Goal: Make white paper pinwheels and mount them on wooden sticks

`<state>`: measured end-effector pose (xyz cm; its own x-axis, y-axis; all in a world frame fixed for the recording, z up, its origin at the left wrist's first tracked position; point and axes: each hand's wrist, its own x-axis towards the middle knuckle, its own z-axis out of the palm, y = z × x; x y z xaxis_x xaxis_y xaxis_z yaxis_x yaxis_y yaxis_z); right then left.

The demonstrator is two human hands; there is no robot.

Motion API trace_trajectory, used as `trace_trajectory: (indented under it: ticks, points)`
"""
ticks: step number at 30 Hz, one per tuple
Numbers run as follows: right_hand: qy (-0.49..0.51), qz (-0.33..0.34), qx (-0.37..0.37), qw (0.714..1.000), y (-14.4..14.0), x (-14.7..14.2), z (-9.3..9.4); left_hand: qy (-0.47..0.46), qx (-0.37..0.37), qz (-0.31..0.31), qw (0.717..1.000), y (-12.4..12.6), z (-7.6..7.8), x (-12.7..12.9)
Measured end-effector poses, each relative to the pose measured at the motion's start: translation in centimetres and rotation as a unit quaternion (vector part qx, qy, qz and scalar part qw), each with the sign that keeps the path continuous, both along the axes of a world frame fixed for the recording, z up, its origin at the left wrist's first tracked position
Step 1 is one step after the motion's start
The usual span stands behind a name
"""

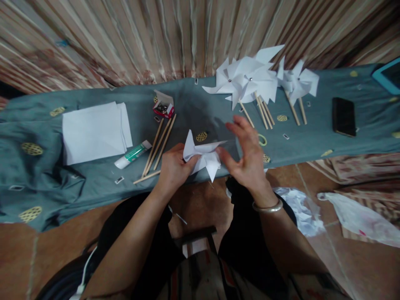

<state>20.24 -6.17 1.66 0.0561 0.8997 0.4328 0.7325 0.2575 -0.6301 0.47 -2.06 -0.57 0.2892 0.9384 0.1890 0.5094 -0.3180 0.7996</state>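
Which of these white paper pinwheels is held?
The front pinwheel, closest to the person, gripped by the left hand; the other pinwheels lie farther back and right, untouched by either hand.

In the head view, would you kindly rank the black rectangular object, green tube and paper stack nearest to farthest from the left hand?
1. Green tube, left of the left hand.
2. Paper stack, leftmost.
3. Black rectangular object, far right.
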Motion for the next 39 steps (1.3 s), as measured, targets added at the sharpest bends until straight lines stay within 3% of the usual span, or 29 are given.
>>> trace_trajectory:
  ticks: [3,5,13,39]
  points:
    - [-0.093,0.065,-0.012,0.993,-0.4,-1.4,-0.1,0.046,0.042,-0.019,0.998,-0.2,-0.3,0.1]
    - [-0.126,0.073,-0.027,0.989,-0.5,-2.1,-0.5,0.071,0.067,-0.029,0.995,-0.3,-0.6,0.3]
    - [-0.153,0.124,-0.078,0.977,0.3,-1.5,-1.3,0.133,0.132,-0.060,0.981,-0.6,-0.8,0.2]
    - [-0.171,0.125,-0.165,0.963,0.6,-2.2,-2.3,0.167,0.060,-0.055,0.983,-0.4,-2.0,0.4]
